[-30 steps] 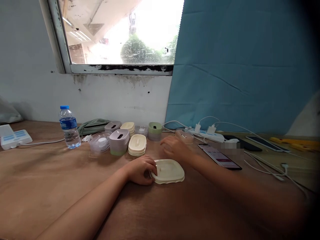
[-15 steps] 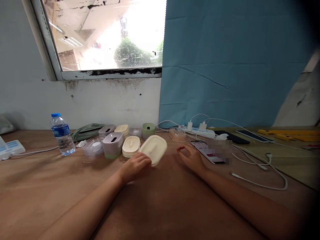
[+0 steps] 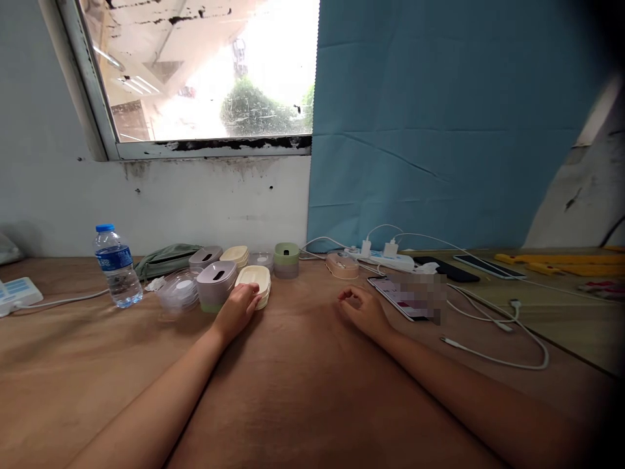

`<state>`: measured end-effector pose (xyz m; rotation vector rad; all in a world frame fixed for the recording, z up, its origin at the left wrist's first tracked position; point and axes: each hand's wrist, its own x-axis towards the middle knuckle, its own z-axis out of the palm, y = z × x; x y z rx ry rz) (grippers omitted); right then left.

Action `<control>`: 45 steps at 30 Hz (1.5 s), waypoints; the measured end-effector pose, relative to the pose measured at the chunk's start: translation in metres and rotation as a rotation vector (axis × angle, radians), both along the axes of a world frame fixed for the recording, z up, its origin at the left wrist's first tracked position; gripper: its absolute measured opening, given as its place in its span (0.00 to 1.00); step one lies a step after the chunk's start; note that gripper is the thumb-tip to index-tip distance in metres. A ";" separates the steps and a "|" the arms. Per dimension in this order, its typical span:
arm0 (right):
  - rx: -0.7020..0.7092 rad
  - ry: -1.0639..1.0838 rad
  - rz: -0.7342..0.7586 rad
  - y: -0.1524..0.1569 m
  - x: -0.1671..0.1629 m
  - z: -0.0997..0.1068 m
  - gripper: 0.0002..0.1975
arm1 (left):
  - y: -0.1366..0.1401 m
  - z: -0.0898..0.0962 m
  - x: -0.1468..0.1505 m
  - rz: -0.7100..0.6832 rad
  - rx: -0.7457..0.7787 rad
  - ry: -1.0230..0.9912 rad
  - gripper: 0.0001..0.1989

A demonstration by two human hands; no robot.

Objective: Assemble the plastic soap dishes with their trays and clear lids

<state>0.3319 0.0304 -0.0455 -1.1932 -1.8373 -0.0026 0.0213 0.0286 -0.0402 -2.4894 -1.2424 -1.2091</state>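
Observation:
A stack of cream rounded-rectangular lids stands on the brown table, left of centre. My left hand is at its near left side, fingers closed on the edge of the top lid. The thumb shows, while the other fingertips are partly hidden. Directly left of the stack is a lilac box with a black slot and a green lower part. My right hand rests on the table near a phone, its fingers curled in with nothing visible in them.
Clear plastic lids and a water bottle stand to the left. Behind are another cream stack, a green-and-grey box and a tan box. White cables and a power strip lie right.
My left hand has moved left with the cream lid, from the open table onto the stack. My right hand has stayed in place, its fingers curled a little more. The view has shifted slightly.

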 end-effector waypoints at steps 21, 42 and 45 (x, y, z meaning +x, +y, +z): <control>-0.020 -0.211 -0.022 0.006 -0.003 0.000 0.08 | 0.003 -0.003 0.001 0.088 -0.049 -0.013 0.09; -0.147 -0.185 -0.453 0.125 0.024 -0.015 0.19 | -0.019 0.007 0.020 0.057 0.146 0.267 0.08; -0.131 -0.206 -0.381 0.118 0.028 -0.014 0.18 | -0.021 0.008 0.020 0.059 0.145 0.278 0.08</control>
